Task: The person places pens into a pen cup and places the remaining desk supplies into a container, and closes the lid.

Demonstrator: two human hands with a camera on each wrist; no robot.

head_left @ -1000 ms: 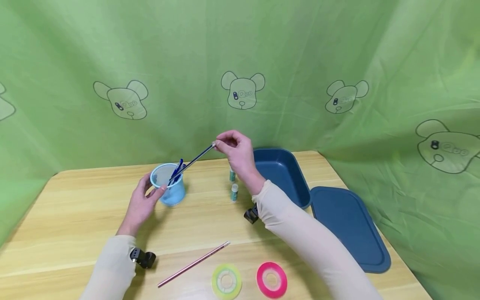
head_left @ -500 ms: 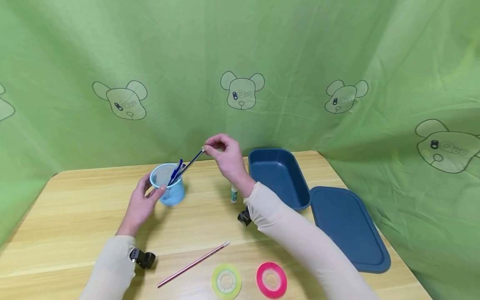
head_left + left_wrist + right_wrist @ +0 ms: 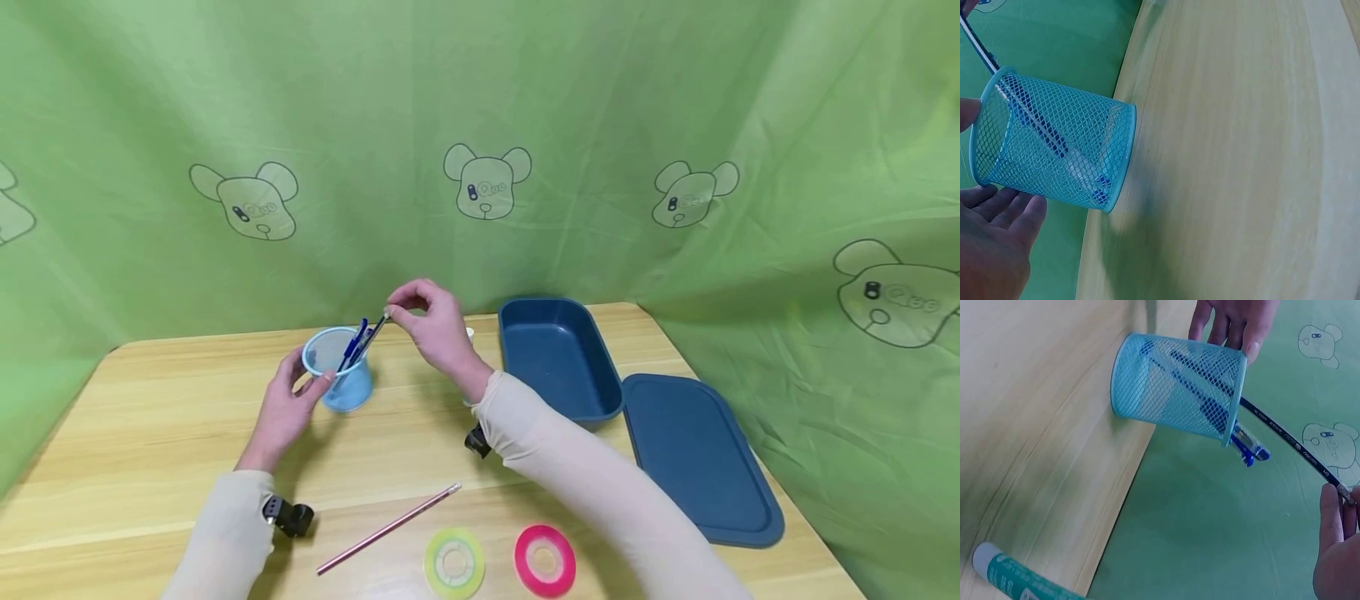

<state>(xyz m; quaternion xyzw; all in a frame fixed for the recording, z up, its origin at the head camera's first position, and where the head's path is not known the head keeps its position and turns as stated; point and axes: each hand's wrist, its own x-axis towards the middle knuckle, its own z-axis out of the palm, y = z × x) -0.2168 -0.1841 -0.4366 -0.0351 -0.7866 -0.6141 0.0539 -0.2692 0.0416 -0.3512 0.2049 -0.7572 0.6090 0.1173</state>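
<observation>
In the head view my left hand (image 3: 287, 410) grips a light blue mesh pen holder (image 3: 350, 393) at the back left of the table, thumb at the rim and fingers round the side. The holder stands upright. Blue pens (image 3: 1249, 447) lean inside it, their caps sticking out over the rim. Between thumb and fingertips, my right hand (image 3: 441, 335) pinches the eraser end of a dark pencil (image 3: 1288, 437). The pencil slants down, its lower part inside the holder, visible through the mesh in the right wrist view.
A glue stick (image 3: 1019, 575) stands near the right forearm, mostly hidden in the head view. Farther right are a dark blue box (image 3: 558, 358) and its lid (image 3: 701, 458). A pink pencil (image 3: 388, 528), a yellow tape roll (image 3: 432, 563) and a pink tape roll (image 3: 522, 562) lie in front.
My right hand has moved left and down, and the dark pencil has slid deeper into the pen holder. The left hand has stayed on the holder.
</observation>
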